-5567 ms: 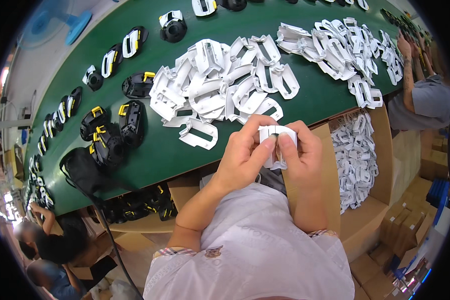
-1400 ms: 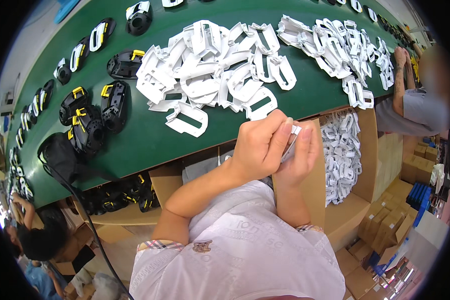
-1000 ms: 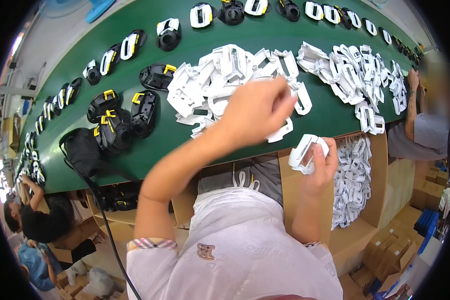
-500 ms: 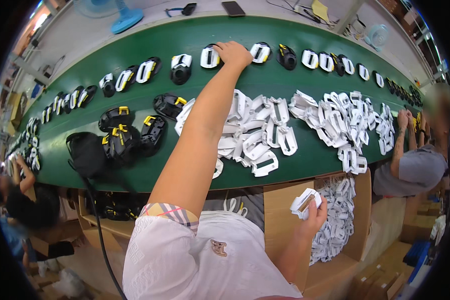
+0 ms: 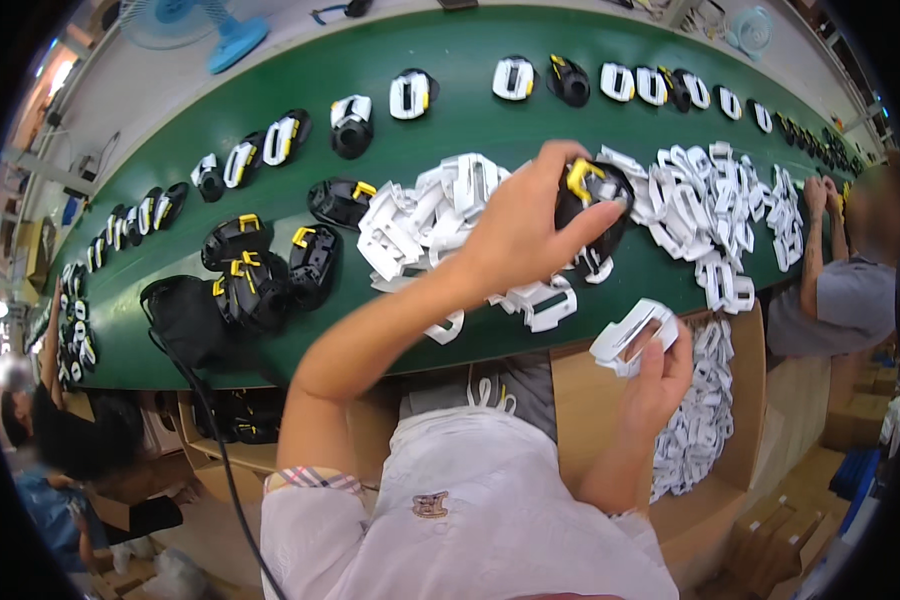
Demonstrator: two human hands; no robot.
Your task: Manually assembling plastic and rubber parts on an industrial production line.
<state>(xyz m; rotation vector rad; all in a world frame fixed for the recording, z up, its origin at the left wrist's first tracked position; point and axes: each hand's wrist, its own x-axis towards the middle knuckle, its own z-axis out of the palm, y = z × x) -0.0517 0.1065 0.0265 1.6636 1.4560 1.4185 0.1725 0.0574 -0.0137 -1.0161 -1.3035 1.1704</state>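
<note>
My left hand (image 5: 522, 228) is closed around a black plastic shell with a yellow clip (image 5: 617, 188), held above the pile of white parts. The thumb lies along the near side of the shell, and the fingers are partly hidden behind it. Lower and to the right, my right hand (image 5: 660, 368) grips a white plastic frame (image 5: 632, 334) with a long slot, near the table edge. Loose white frames (image 5: 410, 228) lie heaped under my left forearm and hand. Another heap of white frames (image 5: 682, 205) is just right of the held shell.
Black shells with yellow clips (image 5: 255, 280) and a black bag-like object (image 5: 178, 318) lie on the green table (image 5: 130, 345) at left. Assembled black-and-white pieces (image 5: 410, 93) form a row at the back. A cardboard box (image 5: 588, 405) holds more frames. Co-workers (image 5: 835, 270) sit at both sides.
My left hand has come back from the far row toward me and to the right, now with a black shell in it. The right hand, still with its white frame, has risen slightly.
</note>
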